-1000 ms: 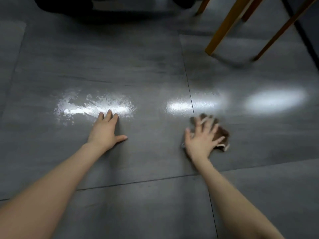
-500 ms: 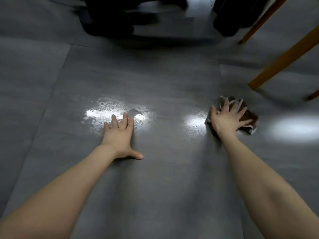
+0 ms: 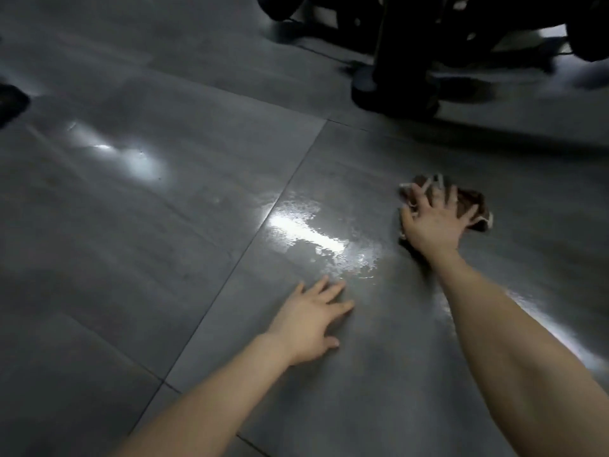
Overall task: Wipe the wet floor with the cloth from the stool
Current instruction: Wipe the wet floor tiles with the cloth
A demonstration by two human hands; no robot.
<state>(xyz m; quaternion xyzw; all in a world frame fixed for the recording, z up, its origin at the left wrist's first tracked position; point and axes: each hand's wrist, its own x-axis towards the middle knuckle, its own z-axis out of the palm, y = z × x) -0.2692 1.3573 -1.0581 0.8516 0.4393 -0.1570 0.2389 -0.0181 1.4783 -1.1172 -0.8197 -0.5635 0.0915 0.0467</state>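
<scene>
**Cloth closes in on the puddle**

The right hand [image 3: 435,222], fingers spread flat, presses the brown cloth [image 3: 473,206] onto the floor [image 3: 131,291]. It is now just beside the wet patch [image 3: 316,242], not well apart as it was half a second ago. The left hand [image 3: 309,321] rests open, fingertips still at the patch's near edge. The puddle looks unwiped — a leftward sweep seems due.

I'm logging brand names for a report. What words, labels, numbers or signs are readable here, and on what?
None can be read.
The cloth shows only a brown pattern with pale stripes, no lettering.
The floor carries no marks.
The dark equipment at the top is too blurred to show any label.
</scene>
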